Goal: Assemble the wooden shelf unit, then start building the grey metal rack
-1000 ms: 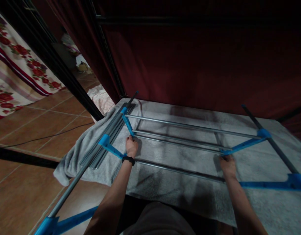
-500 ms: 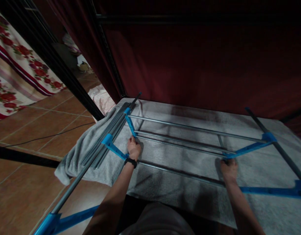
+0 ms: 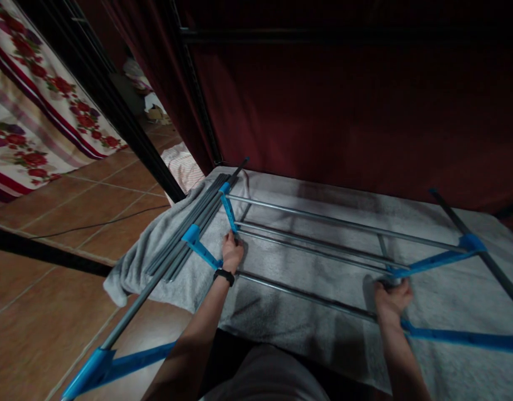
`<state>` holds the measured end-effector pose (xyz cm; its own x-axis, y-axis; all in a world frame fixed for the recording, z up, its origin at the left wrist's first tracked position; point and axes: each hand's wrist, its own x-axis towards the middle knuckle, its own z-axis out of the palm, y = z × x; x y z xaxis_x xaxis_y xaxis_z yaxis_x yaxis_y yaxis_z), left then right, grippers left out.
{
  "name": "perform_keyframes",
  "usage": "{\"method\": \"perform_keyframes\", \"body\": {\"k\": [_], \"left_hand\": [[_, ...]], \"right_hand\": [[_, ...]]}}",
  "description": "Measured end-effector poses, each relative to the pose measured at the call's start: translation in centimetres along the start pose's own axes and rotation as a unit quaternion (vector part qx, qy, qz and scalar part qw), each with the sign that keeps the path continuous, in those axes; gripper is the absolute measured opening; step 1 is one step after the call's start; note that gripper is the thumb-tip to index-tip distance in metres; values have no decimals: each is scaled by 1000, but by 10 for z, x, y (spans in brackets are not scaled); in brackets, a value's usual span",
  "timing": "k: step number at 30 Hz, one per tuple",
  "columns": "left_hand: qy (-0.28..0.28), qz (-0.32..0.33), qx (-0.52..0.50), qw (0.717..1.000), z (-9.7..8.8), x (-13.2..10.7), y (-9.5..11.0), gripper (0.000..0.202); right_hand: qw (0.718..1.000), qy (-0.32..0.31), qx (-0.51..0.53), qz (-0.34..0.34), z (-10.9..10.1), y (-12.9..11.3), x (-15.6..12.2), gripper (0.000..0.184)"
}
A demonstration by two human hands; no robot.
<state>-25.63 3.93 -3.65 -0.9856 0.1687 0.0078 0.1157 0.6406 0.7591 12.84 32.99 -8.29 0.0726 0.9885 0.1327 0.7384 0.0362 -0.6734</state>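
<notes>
A rack frame of grey metal rods (image 3: 323, 220) and blue plastic connectors lies over a grey towel (image 3: 289, 312). My left hand (image 3: 232, 253), with a black band on the wrist, is closed at the tip of the left blue connector (image 3: 229, 214), where the rods join it. My right hand (image 3: 392, 298) is closed round the near end of the right blue connector (image 3: 435, 260) and a rod end. A long grey pole (image 3: 172, 262) runs along the left side through another blue joint (image 3: 193, 234).
A dark red fabric wall (image 3: 348, 111) stands close behind the towel. To the left are brown floor tiles (image 3: 51, 223), a black cable, a black frame bar (image 3: 126, 133) and a flowered cloth (image 3: 26, 122). More blue pieces lie at the lower left (image 3: 93, 367) and lower right (image 3: 460, 337).
The view has shifted, so everything sits a little further right and lower. My right hand has closed more tightly round the right connector's end. My left hand stays at the left connector.
</notes>
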Motion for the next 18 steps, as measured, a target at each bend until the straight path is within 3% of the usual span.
{"method": "perform_keyframes", "body": {"k": [3,7,11,14,16,18], "left_hand": [[-2,8,50,999,-2,-6,6,57],[45,8,76,996,-4,-23,16,51],[83,75,16,994,-7,-48,35,41],[75,183,-71,978,-11,-63,71,38],[81,263,-143,951,-15,-67,106,35],[90,296,-177,934,-23,-67,145,29]], "right_hand": [[996,-64,3,-63,0,-7,-21,78],[963,-191,-54,-180,3,-12,-42,54],[940,-187,-152,-242,3,-17,-55,53],[929,-172,-193,-265,1,-21,-61,53],[924,-167,-214,-271,-1,-24,-64,52],[919,-162,-230,-275,-1,-27,-67,51]]}}
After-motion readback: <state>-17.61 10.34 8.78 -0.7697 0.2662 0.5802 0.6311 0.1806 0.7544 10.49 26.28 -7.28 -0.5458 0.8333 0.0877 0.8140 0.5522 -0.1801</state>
